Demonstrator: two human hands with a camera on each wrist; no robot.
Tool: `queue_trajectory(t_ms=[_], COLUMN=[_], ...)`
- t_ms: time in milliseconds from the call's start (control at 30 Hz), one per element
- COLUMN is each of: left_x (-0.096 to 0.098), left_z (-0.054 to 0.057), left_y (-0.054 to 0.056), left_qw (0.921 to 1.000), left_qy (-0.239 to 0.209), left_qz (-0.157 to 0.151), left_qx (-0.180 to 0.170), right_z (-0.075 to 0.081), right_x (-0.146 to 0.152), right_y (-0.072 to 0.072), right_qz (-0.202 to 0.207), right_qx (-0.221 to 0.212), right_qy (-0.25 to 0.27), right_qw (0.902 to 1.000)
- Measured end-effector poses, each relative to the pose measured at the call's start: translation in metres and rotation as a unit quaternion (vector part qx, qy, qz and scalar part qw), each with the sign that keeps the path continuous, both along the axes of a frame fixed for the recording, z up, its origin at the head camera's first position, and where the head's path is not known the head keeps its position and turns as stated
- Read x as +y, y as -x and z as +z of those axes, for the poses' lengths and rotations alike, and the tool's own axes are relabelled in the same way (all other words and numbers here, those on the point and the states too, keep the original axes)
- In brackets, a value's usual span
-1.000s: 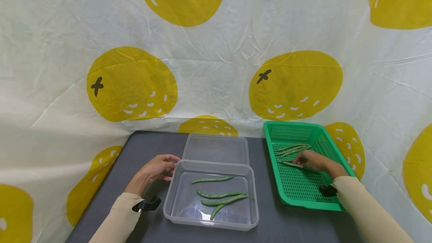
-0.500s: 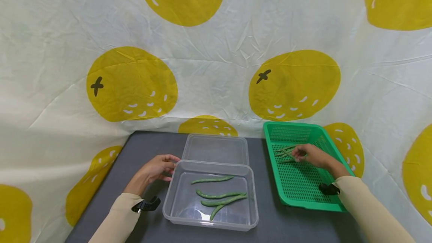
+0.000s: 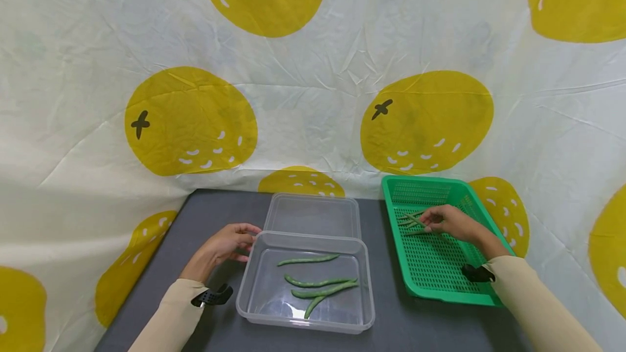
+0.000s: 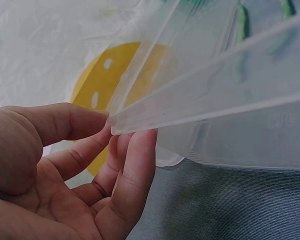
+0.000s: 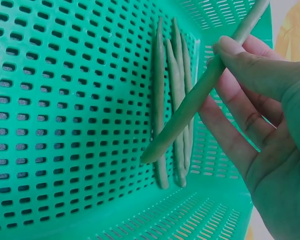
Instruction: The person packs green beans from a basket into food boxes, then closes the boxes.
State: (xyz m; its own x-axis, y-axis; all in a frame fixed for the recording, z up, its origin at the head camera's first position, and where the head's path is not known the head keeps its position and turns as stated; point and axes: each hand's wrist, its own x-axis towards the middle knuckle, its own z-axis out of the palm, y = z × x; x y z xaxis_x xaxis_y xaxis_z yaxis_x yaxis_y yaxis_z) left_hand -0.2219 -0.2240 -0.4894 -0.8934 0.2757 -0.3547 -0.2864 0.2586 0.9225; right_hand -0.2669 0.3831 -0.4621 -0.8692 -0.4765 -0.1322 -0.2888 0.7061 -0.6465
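Between thumb and fingers my right hand pinches a green bean, held slanting above the green basket. Below it, several other beans lie side by side on the basket's perforated floor. On the left, my left hand is at the back left corner of a clear plastic box. In the left wrist view, its thumb and fingers grip the box's rim at that corner. Inside the box lie several green beans, spread apart toward its right half.
Behind the box, a clear flat lid lies on the dark grey table. A white cloth with yellow fruit prints hangs behind the table. Dark tabletop separates the box from the basket.
My right hand has lifted a bean from the basket floor, rising slightly; the bean now slants in its fingers. The left hand and the box have stayed in place.
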Motion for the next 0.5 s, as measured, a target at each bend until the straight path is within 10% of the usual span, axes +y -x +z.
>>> queue_trajectory(t_ms=[500], left_x=[0.000], left_z=[0.000], left_y=[0.001], left_qw=[1.0000], left_qy=[-0.006], left_qz=[-0.003], left_qx=[-0.003], right_z=[0.012], right_x=[-0.009], right_y=[-0.005], right_qz=[0.009], right_qx=[0.018], right_qy=[0.010], right_qw=[0.9998])
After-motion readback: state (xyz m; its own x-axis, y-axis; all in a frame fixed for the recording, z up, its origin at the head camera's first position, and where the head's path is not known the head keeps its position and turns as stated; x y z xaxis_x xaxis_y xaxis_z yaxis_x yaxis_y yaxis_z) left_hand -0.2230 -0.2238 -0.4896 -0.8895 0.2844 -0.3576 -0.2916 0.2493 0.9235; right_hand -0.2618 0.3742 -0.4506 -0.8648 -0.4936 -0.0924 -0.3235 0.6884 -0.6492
